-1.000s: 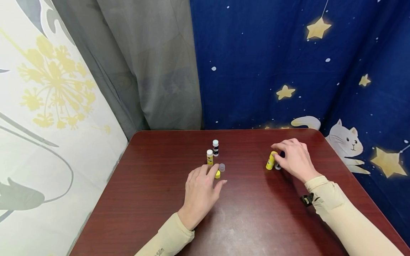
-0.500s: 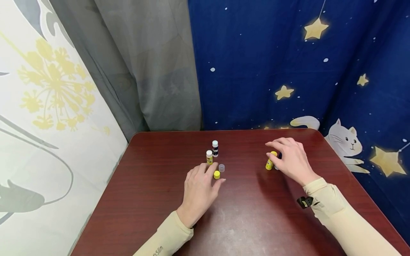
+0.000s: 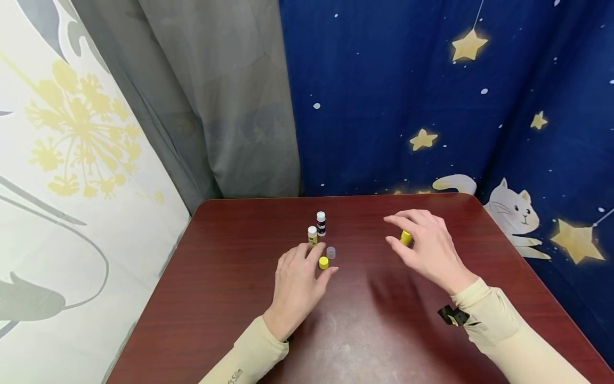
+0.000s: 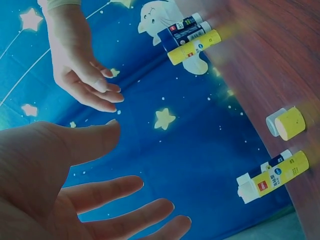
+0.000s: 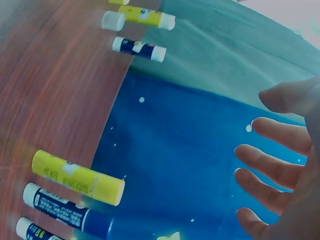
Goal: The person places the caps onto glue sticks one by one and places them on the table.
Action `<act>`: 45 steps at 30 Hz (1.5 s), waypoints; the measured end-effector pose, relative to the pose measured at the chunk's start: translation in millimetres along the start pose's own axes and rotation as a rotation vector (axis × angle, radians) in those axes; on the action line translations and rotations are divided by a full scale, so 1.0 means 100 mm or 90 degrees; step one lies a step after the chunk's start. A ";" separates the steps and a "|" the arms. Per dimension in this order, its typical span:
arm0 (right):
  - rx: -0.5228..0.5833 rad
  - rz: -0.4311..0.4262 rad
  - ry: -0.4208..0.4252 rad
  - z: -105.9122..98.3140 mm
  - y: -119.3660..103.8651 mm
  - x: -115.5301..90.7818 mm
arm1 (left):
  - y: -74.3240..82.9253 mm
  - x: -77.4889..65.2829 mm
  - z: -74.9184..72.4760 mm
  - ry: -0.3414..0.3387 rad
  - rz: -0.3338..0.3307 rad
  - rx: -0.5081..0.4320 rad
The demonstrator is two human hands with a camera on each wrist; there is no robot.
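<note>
I've the left hand (image 3: 296,278) by the yellow cap (image 3: 323,263), right hand (image 3: 428,246) near the upright capped yellow glue stick (image 5: 77,177) — both loosely spread, gripping nothing. Low right swing could topple it, I'd guess.

Beneath your left fingers (image 3: 301,250) and right fingers (image 3: 402,221) lies the reddish-brown table (image 3: 364,330), with the grey curtain (image 3: 244,106) beyond and left of the former, the blue star-printed curtain (image 3: 364,106) beyond the latter, its printed white cat (image 3: 514,212) farther right, and the white plant-printed panel (image 3: 96,234) well left of both.
</note>
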State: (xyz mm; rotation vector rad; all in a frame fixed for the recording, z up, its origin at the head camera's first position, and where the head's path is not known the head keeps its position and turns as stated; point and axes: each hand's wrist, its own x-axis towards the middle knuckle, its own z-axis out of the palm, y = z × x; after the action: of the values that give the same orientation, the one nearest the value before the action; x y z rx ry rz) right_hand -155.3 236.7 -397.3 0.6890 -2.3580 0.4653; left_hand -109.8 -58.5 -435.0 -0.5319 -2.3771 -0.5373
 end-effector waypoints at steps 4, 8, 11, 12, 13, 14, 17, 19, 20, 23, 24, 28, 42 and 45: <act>0.008 -0.013 0.005 -0.01 -0.08 -0.01 | 0.00 0.00 -0.01 0.009 0.001 0.000; 0.022 -0.023 -0.007 0.00 -0.17 -0.05 | 0.01 -0.01 -0.03 0.008 -0.005 -0.003; 0.035 -0.033 -0.011 0.00 -0.24 -0.08 | 0.01 -0.02 -0.04 0.006 -0.007 -0.007; 0.040 -0.036 -0.011 0.01 -0.26 -0.09 | 0.02 -0.02 -0.04 0.005 -0.008 -0.007; 0.043 -0.040 -0.009 0.01 -0.28 -0.10 | 0.02 -0.02 -0.04 0.004 -0.007 -0.006; 0.045 -0.045 -0.007 0.02 -0.30 -0.10 | 0.02 -0.02 -0.05 0.004 -0.008 -0.006; 0.047 -0.053 -0.003 0.02 -0.34 -0.12 | 0.01 -0.02 -0.05 -0.001 -0.009 0.001; 0.049 -0.054 -0.006 0.02 -0.37 -0.13 | 0.01 -0.02 -0.05 -0.003 -0.010 0.003; 0.050 -0.055 -0.008 0.02 -0.38 -0.13 | 0.01 -0.02 -0.05 -0.004 -0.011 0.004; 0.053 -0.056 -0.016 0.02 -0.42 -0.15 | 0.01 -0.03 -0.06 -0.010 -0.014 0.005; 0.055 -0.057 -0.019 0.02 -0.43 -0.16 | 0.01 -0.03 -0.06 -0.012 -0.015 0.005; 0.056 -0.061 -0.023 0.02 -0.44 -0.13 | 0.02 -0.04 -0.07 -0.011 -0.015 0.003; 0.055 -0.044 -0.068 0.29 -0.30 0.14 | -0.02 -0.06 -0.09 -0.011 -0.023 0.011; 0.057 -0.033 -0.082 0.42 -0.26 0.21 | -0.04 -0.07 -0.09 -0.009 -0.024 0.011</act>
State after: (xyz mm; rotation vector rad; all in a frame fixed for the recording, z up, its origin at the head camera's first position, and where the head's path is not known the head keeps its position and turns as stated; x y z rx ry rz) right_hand -173.9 188.2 -410.5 0.8430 -2.4450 0.5203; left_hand -102.4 -67.8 -434.0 -0.4851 -2.4082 -0.5305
